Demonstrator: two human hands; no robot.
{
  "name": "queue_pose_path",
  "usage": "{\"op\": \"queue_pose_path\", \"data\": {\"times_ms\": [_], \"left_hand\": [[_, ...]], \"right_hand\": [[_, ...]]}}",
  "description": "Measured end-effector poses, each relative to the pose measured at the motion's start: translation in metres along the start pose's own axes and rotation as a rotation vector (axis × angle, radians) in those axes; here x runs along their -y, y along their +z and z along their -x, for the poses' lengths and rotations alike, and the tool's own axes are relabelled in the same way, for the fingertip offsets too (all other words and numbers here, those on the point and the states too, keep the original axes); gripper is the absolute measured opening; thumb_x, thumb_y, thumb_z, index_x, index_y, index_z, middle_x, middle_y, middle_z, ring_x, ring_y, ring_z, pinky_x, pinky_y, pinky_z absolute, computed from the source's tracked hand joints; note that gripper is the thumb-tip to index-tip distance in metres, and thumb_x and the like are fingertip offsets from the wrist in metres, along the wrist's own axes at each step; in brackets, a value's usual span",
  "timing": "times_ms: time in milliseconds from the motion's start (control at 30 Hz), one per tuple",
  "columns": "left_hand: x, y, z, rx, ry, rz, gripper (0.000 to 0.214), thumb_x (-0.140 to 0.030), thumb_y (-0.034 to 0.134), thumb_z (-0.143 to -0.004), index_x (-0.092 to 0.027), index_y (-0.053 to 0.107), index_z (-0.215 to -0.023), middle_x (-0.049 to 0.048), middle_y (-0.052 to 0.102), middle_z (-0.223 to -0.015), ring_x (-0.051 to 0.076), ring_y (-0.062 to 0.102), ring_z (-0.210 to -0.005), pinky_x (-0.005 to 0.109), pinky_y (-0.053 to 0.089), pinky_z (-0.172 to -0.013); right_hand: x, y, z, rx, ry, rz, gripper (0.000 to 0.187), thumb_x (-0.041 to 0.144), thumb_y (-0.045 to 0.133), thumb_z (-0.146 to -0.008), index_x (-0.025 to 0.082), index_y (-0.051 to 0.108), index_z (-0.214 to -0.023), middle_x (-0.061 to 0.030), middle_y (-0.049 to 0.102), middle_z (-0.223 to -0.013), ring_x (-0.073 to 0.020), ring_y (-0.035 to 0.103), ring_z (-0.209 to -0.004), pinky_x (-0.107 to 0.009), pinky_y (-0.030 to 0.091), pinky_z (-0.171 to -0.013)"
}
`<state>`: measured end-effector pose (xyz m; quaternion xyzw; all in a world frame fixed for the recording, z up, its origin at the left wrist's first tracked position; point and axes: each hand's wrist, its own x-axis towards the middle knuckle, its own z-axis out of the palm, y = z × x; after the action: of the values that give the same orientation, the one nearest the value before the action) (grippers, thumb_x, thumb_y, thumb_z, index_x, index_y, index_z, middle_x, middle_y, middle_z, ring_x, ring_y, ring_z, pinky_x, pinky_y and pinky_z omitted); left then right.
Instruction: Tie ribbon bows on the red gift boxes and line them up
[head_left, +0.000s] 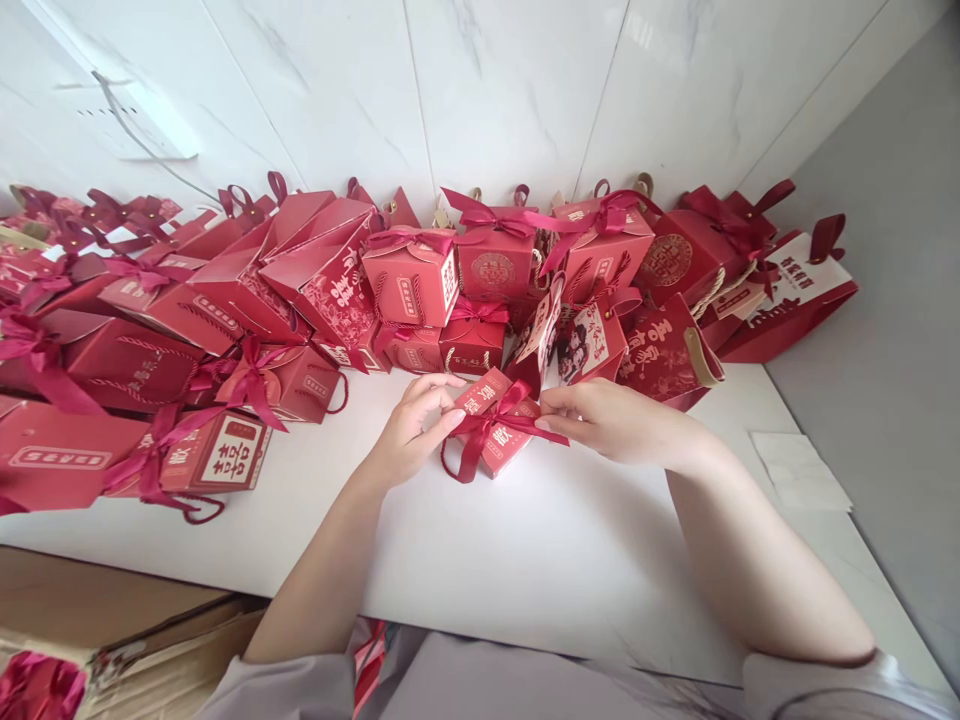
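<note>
A small red gift box (504,455) with gold lettering sits on the white tabletop in front of me. A dark red ribbon (472,445) is tied in a bow across its top, and a red cord handle loops out at its left side. My left hand (412,430) is at the left of the box, thumb and fingers pinched on the ribbon by the bow. On the opposite side, my right hand (604,422) pinches the ribbon near its right tail. The fingertips of both hands partly cover the ribbon where they hold it.
Stacked red gift boxes (322,265) with ribbons line the wall behind and to the left. Gift bags (802,285) stand at the back right, near a white paper square (799,470). An opened cardboard carton (112,600) is below the table's left front edge.
</note>
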<state>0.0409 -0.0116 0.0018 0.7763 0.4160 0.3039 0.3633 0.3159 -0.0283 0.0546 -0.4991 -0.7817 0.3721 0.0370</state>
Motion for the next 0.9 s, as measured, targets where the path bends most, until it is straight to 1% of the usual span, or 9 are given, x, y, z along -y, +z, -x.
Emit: {"op": "queue_pose_path", "data": {"times_ms": [200, 367, 467, 533, 567, 633, 733, 800, 900], "left_hand": [[-0.005, -0.002, 0.001, 0.033, 0.010, -0.029, 0.022, -0.029, 0.053, -0.095, -0.020, 0.052, -0.075, 0.0060, 0.056, -0.133, 0.024, 0.050, -0.129, 0.043, 0.035, -0.113], [0.004, -0.004, -0.001, 0.032, -0.035, 0.130, 0.024, -0.031, 0.056, -0.094, -0.019, 0.048, -0.075, 0.0088, 0.063, -0.126, 0.023, 0.058, -0.122, 0.042, 0.041, -0.109], [0.012, -0.010, -0.001, -0.005, -0.058, 0.212, 0.018, -0.036, 0.059, -0.092, -0.020, 0.052, -0.093, 0.0118, 0.064, -0.124, 0.025, 0.059, -0.123, 0.045, 0.040, -0.110], [0.016, -0.015, 0.000, 0.060, -0.002, 0.223, 0.035, -0.040, 0.065, -0.088, -0.020, 0.054, -0.114, 0.0146, 0.060, -0.131, 0.028, 0.054, -0.129, 0.049, 0.036, -0.114], [0.016, -0.016, 0.000, 0.121, 0.019, 0.223, 0.049, -0.040, 0.071, -0.083, -0.021, 0.052, -0.124, 0.0156, 0.055, -0.137, 0.030, 0.050, -0.133, 0.050, 0.036, -0.115], [0.017, -0.017, 0.003, 0.250, -0.010, 0.248, 0.080, -0.036, 0.081, -0.073, -0.025, 0.041, -0.142, 0.0160, 0.045, -0.148, 0.034, 0.047, -0.136, 0.050, 0.044, -0.110], [0.022, -0.008, 0.005, 0.359, -0.159, 0.350, 0.116, -0.029, 0.088, -0.064, -0.036, 0.016, -0.155, 0.0166, 0.036, -0.155, 0.035, 0.059, -0.123, 0.046, 0.061, -0.084], [0.030, -0.001, 0.005, 0.329, -0.204, 0.361, 0.124, -0.026, 0.089, -0.061, -0.037, 0.010, -0.157, 0.0179, 0.038, -0.153, 0.034, 0.063, -0.116, 0.044, 0.062, -0.078], [0.044, 0.002, 0.001, 0.212, -0.202, 0.268, 0.114, -0.025, 0.085, -0.066, -0.030, 0.017, -0.157, 0.0182, 0.044, -0.148, 0.035, 0.058, -0.124, 0.046, 0.057, -0.094]], "right_hand": [[0.000, 0.001, -0.003, 0.019, -0.020, 0.064, 0.029, 0.040, 0.043, -0.096, 0.022, 0.049, -0.074, 0.0010, 0.053, -0.065, -0.0148, 0.046, -0.059, -0.028, 0.031, -0.056], [-0.001, -0.007, 0.005, 0.069, 0.043, 0.086, 0.032, 0.039, 0.045, -0.093, 0.021, 0.047, -0.067, -0.0007, 0.054, -0.065, -0.0154, 0.049, -0.058, -0.028, 0.031, -0.052], [-0.006, -0.012, 0.011, 0.008, 0.088, 0.129, 0.026, 0.040, 0.046, -0.093, 0.022, 0.054, -0.075, -0.0027, 0.062, -0.073, -0.0178, 0.055, -0.063, -0.029, 0.036, -0.055], [-0.010, -0.013, 0.013, -0.001, 0.057, 0.094, 0.017, 0.037, 0.052, -0.091, 0.023, 0.060, -0.096, -0.0046, 0.069, -0.090, -0.0205, 0.063, -0.074, -0.030, 0.043, -0.062], [-0.011, -0.012, 0.013, 0.010, 0.025, 0.060, 0.024, 0.035, 0.057, -0.088, 0.024, 0.060, -0.109, -0.0055, 0.070, -0.100, -0.0219, 0.065, -0.082, -0.030, 0.046, -0.067], [-0.013, -0.006, 0.010, 0.020, -0.034, -0.001, 0.053, 0.033, 0.066, -0.082, 0.025, 0.051, -0.132, -0.0077, 0.068, -0.120, -0.0246, 0.066, -0.098, -0.030, 0.050, -0.076], [-0.012, 0.004, -0.001, -0.004, -0.050, -0.069, 0.083, 0.035, 0.067, -0.081, 0.022, 0.029, -0.153, -0.0113, 0.061, -0.135, -0.0267, 0.065, -0.109, -0.031, 0.053, -0.081], [-0.010, 0.010, -0.007, 0.030, -0.039, -0.103, 0.092, 0.036, 0.064, -0.084, 0.017, 0.014, -0.159, -0.0120, 0.066, -0.129, -0.0263, 0.068, -0.104, -0.031, 0.054, -0.079], [-0.007, 0.013, -0.011, 0.089, -0.025, -0.085, 0.101, 0.031, 0.063, -0.084, 0.012, -0.001, -0.160, -0.0100, 0.074, -0.110, -0.0255, 0.071, -0.091, -0.031, 0.053, -0.073]]}}
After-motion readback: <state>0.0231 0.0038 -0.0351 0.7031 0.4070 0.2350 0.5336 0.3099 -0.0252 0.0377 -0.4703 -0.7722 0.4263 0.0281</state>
